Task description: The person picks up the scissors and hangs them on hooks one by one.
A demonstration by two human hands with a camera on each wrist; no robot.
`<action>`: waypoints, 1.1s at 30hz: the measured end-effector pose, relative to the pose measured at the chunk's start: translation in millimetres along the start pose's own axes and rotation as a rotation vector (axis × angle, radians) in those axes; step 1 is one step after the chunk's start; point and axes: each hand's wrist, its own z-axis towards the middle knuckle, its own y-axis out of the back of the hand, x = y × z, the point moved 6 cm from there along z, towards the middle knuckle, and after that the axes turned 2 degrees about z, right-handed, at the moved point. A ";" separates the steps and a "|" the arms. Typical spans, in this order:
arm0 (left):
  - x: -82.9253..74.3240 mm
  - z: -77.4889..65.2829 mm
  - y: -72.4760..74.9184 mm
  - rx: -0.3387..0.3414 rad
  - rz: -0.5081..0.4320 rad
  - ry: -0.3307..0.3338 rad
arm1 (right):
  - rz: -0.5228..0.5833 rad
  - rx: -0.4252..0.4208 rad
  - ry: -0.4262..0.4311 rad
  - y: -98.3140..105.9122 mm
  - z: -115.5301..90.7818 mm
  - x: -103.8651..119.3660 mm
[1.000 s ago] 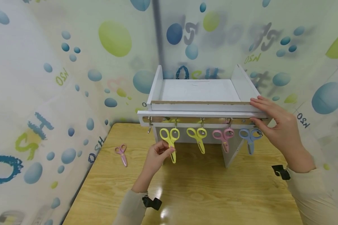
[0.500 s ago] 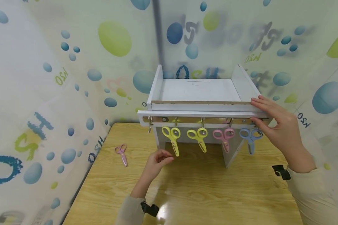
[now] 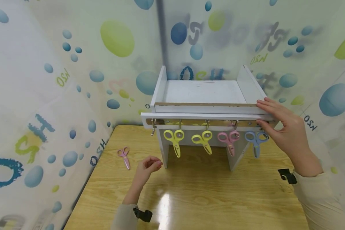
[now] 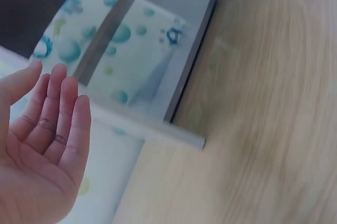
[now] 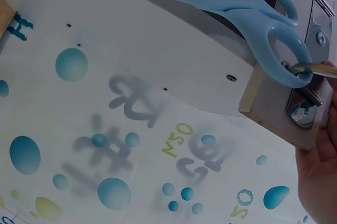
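Several child-size scissors hang by their handles from hooks along the white shelf (image 3: pixel 204 109): yellow scissors (image 3: pixel 176 149) at left, another yellow pair (image 3: pixel 206 146), pink scissors (image 3: pixel 231 148) and blue scissors (image 3: pixel 256 150) at right. My left hand (image 3: pixel 146 171) is below and left of them, fingers loosely bent, holding nothing. In the left wrist view its palm (image 4: pixel 45 155) shows bare. My right hand (image 3: pixel 287 132) grips the shelf's front right corner, thumb on the front board and fingers on top. Beside it, in the right wrist view, the blue scissors (image 5: pixel 237 11) loop over a hook.
Pink scissors (image 3: pixel 125 158) lie on the wooden table (image 3: pixel 103 191) at left. The leftmost hook (image 3: pixel 153 127) carries no scissors. Side panels (image 3: pixel 238 156) hold the shelf up from the table, and a patterned wall covering (image 3: pixel 118 80) stands close behind and at the sides.
My left hand has let go of the left yellow scissors and drawn away down and to the left. Those scissors hang freely, having swung slightly. The right hand has stayed put.
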 end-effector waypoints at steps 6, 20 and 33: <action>12.0 1.6 33.1 -0.097 0.022 0.051 | -0.004 -0.003 -0.006 0.7 -0.2 -0.6; 38.8 1.1 117.1 -0.338 0.006 0.266 | 0.024 -0.003 0.024 0.1 0.4 -1.2; 72.4 2.5 177.5 -0.490 0.250 0.437 | 0.027 -0.002 0.027 -0.5 0.3 -1.0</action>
